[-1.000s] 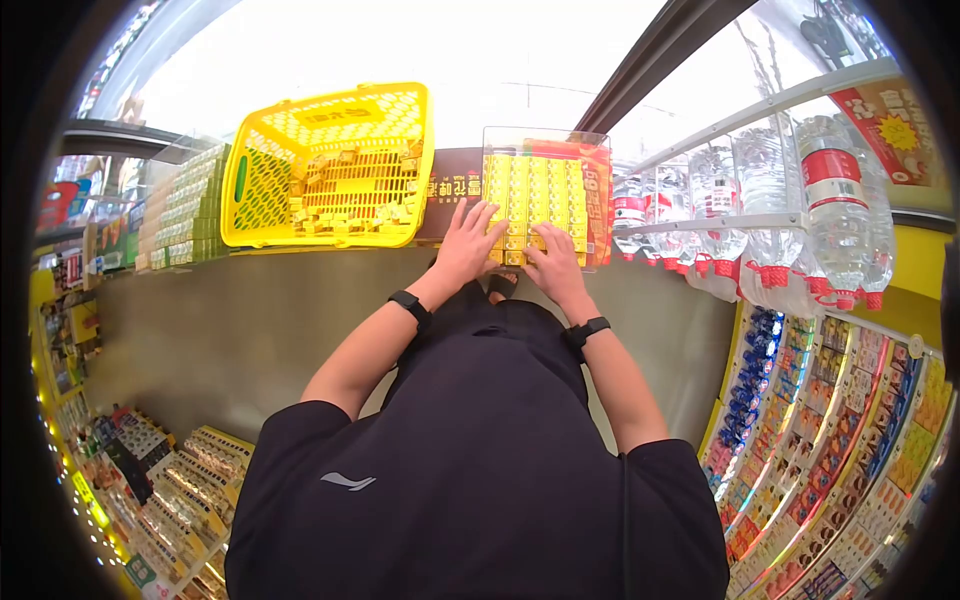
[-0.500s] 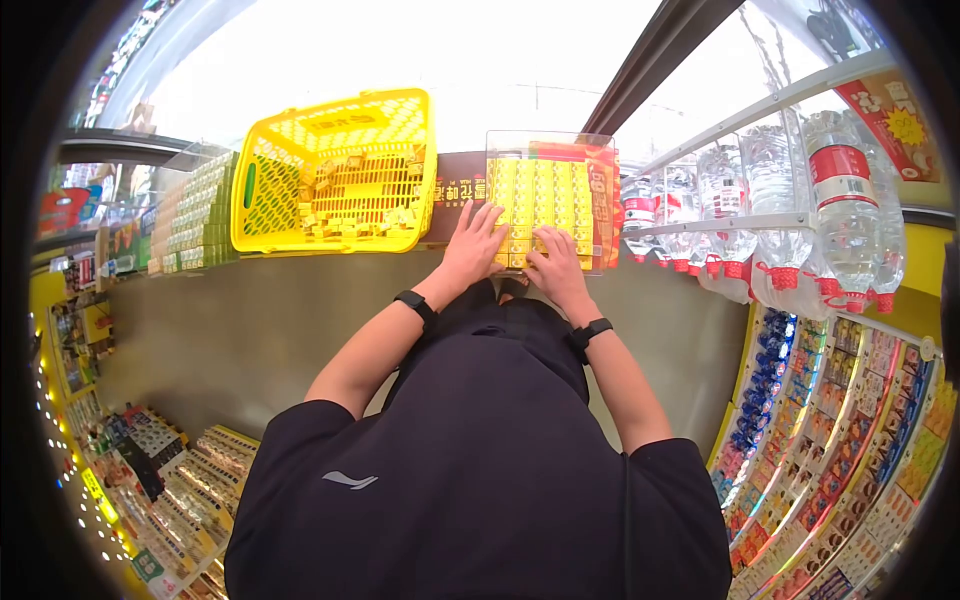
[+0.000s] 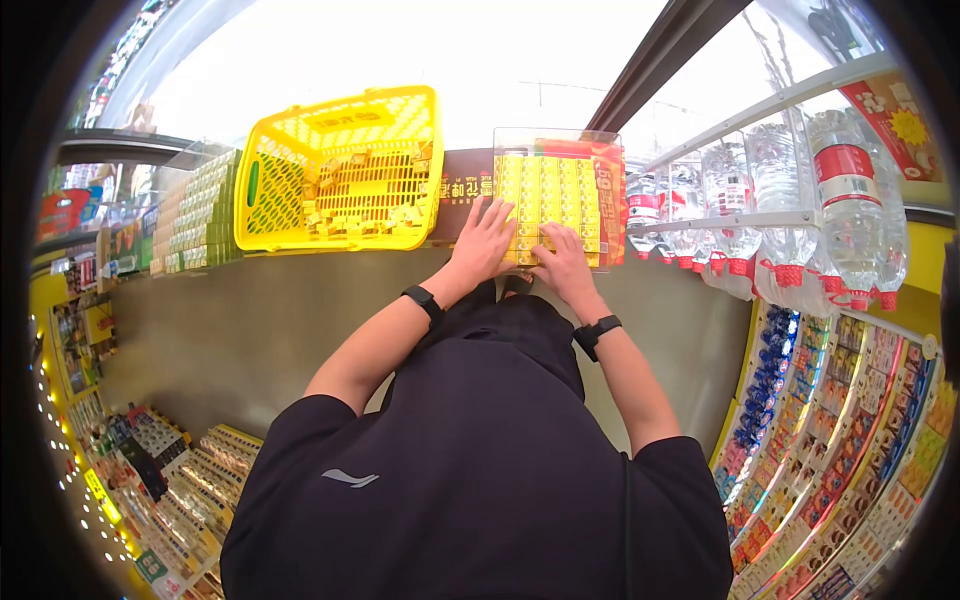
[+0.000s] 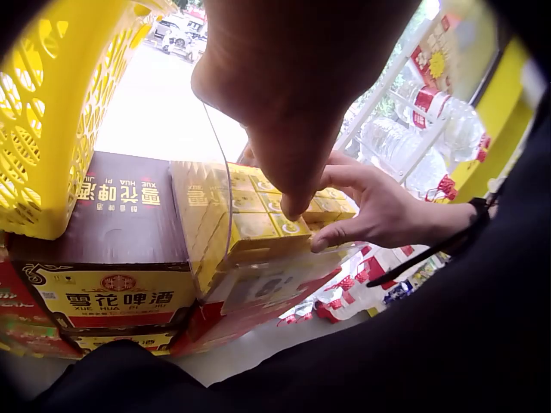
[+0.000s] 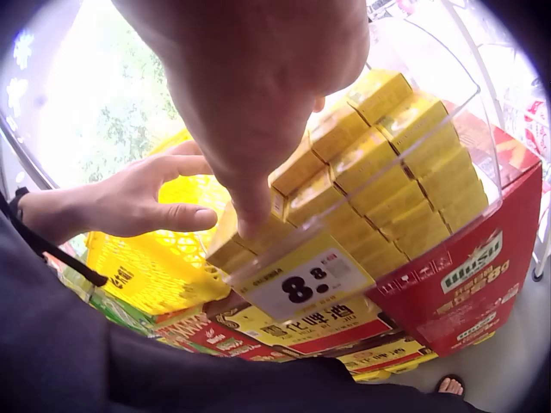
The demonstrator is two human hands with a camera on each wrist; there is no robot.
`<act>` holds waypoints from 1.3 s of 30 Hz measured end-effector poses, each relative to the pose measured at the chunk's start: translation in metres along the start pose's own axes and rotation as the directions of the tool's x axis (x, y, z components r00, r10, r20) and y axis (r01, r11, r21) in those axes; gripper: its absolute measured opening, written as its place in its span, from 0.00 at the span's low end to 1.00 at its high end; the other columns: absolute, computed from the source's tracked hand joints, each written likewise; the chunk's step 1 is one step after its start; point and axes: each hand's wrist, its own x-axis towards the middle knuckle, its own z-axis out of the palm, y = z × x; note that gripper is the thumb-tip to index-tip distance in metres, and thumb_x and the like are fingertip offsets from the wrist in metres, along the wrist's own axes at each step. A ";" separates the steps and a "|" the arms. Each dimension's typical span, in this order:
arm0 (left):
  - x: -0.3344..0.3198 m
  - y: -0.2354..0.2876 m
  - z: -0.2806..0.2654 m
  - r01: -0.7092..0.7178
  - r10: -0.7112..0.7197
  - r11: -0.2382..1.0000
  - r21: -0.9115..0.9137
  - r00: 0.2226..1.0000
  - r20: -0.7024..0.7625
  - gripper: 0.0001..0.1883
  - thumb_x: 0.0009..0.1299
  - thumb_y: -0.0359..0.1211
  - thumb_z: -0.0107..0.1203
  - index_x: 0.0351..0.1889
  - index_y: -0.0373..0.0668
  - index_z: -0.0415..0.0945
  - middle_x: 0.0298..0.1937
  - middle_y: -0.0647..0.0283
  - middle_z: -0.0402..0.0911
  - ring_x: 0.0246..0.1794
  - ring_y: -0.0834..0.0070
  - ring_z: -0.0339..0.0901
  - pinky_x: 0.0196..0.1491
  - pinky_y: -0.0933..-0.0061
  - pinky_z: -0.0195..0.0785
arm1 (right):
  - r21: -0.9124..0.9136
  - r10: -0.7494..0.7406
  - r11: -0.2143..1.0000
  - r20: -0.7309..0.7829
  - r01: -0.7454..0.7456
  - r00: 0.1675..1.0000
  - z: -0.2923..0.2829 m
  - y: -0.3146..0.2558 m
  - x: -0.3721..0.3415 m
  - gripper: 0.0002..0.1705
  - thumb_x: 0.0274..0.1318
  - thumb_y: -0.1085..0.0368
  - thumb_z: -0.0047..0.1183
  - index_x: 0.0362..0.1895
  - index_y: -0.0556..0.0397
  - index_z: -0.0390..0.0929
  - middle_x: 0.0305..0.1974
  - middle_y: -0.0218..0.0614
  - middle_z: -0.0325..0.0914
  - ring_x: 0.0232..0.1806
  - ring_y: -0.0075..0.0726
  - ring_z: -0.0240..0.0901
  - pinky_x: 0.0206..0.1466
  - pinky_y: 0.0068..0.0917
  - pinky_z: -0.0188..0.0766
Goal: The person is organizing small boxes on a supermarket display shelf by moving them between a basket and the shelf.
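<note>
Small yellow boxes [image 3: 548, 200] stand packed in rows inside a clear plastic bin [image 5: 486, 163], with an 8.8 price card [image 5: 301, 284] on its front. My left hand [image 3: 484, 242] lies along the left side of the rows, fingers stretched forward; the right wrist view shows its thumb held out beside the front boxes. At the front of the rows, my right hand [image 3: 565, 264] rests its fingers on the box tops, with the thumb low at the front edge in the left wrist view. Each wrist's own hand partly hides the boxes beneath it.
Left of the bin, a yellow basket [image 3: 437, 180] holds several loose small yellow boxes. Beer cartons [image 4: 120, 288] lie under the basket and bin. Large water bottles [image 3: 845, 185] fill a rack at right, and green-and-white stacked boxes [image 3: 195, 215] stand far left.
The head view has shifted slightly, so the bin and basket sit a little further right. Both hands stay at the front of the box rows, with only small finger movements.
</note>
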 end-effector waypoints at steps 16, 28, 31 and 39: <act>-0.057 -0.110 -0.100 -0.001 -0.088 0.952 -0.306 0.956 -0.279 0.26 0.70 0.45 0.67 0.66 0.52 0.78 0.73 0.58 0.71 0.79 0.57 0.64 0.84 0.42 0.47 | 0.212 -0.009 0.976 -0.211 0.055 0.977 -0.037 -0.138 0.132 0.17 0.57 0.67 0.69 0.51 0.49 0.84 0.63 0.45 0.77 0.65 0.56 0.75 0.68 0.47 0.73; -0.129 -0.299 -0.090 0.013 -0.171 0.911 -0.412 0.921 -0.349 0.19 0.69 0.39 0.66 0.57 0.49 0.82 0.65 0.58 0.77 0.73 0.57 0.69 0.80 0.44 0.54 | 0.112 -0.114 0.985 -0.143 0.131 0.983 0.037 -0.234 0.289 0.09 0.57 0.67 0.67 0.43 0.51 0.85 0.52 0.42 0.81 0.58 0.52 0.79 0.64 0.46 0.75; -0.133 -0.325 -0.087 0.009 -0.166 0.908 -0.418 0.925 -0.342 0.18 0.69 0.38 0.66 0.56 0.49 0.83 0.64 0.58 0.76 0.72 0.57 0.69 0.80 0.43 0.54 | 0.099 -0.129 0.985 -0.151 0.145 0.980 0.044 -0.244 0.313 0.09 0.57 0.67 0.67 0.42 0.52 0.85 0.51 0.41 0.82 0.56 0.52 0.79 0.63 0.46 0.75; -0.102 -0.366 -0.070 0.052 -0.147 0.896 -0.442 0.972 -0.184 0.19 0.67 0.38 0.67 0.56 0.49 0.84 0.66 0.56 0.77 0.70 0.55 0.71 0.76 0.49 0.59 | 0.007 -0.161 0.987 0.100 0.161 0.982 0.078 -0.224 0.358 0.10 0.57 0.62 0.65 0.42 0.48 0.87 0.49 0.40 0.83 0.55 0.49 0.81 0.60 0.47 0.76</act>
